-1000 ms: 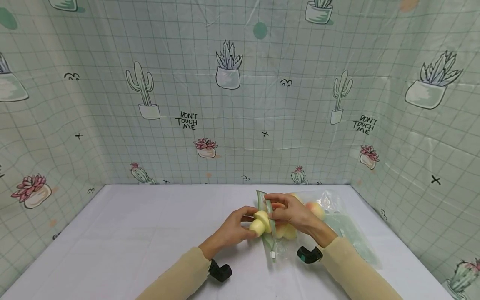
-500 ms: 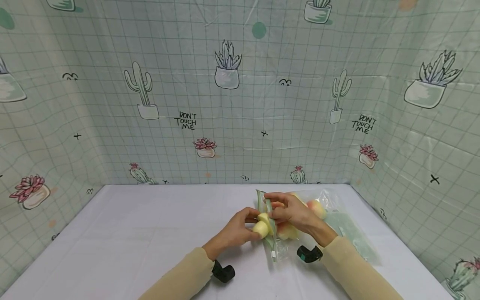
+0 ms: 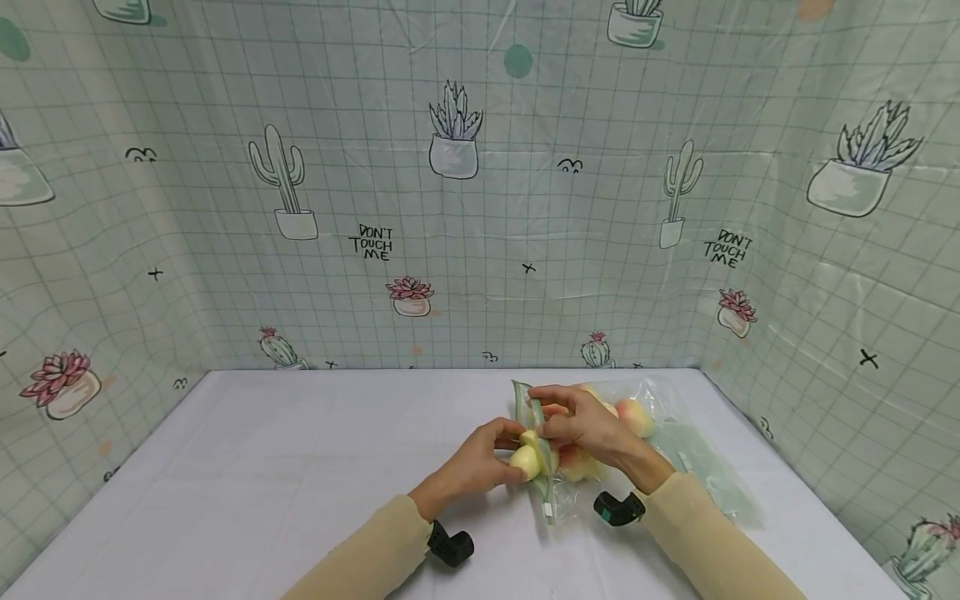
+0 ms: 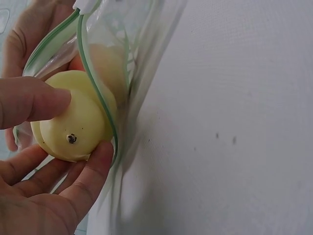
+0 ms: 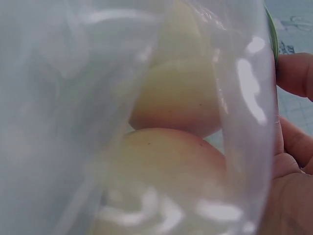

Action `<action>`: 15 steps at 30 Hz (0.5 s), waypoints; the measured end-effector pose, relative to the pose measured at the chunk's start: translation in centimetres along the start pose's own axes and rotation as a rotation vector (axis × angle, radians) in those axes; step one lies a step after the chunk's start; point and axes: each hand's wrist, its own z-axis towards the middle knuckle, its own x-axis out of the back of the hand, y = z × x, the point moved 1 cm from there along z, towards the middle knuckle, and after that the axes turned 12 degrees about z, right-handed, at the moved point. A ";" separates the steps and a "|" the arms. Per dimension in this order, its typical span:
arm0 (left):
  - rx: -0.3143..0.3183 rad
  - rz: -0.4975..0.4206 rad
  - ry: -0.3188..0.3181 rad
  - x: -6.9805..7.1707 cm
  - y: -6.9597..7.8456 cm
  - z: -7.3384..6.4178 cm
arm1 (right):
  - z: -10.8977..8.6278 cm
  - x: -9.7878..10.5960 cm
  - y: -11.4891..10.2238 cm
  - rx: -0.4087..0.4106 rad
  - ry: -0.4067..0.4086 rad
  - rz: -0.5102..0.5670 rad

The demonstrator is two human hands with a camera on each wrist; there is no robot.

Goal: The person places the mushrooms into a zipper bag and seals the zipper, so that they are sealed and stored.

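A pale yellow pear-shaped fruit [image 4: 80, 122] with a dark stub sits at the mouth of a clear zip bag [image 3: 542, 467], partly inside. My left hand [image 3: 486, 460] grips this fruit, thumb on its near side and fingers curled beneath it in the left wrist view. The right hand [image 3: 581, 423] pinches the bag's green-edged rim and keeps the mouth apart. Inside the bag lie several yellow and reddish fruits [image 3: 633, 417]; two of them [image 5: 171, 166] show blurred through the plastic in the right wrist view. My right palm hides part of the contents.
The bag's flat greenish part [image 3: 701, 467] stretches right across the white table [image 3: 300, 483]. A white slider [image 3: 547, 509] sits at the near end of the zip. Behind and beside the table hangs a grid-patterned cloth [image 3: 480, 217] with cactus drawings.
My left hand has moved slightly right, pushing the yellow pear-shaped fruit deeper into the bag's mouth. The fruits inside have shifted a little to the right. The right hand has stayed in place.
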 end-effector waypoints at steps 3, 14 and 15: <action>0.000 0.008 -0.006 0.0 0.0 0.0 | 0.0 -0.1 0.0 -0.003 0.002 -0.005; 0.020 0.081 -0.009 0.1 -0.1 0.0 | 0.0 -0.3 0.2 0.012 0.019 -0.058; 0.022 0.077 -0.007 0.1 -0.1 0.0 | 0.0 -0.3 0.1 0.014 0.019 -0.066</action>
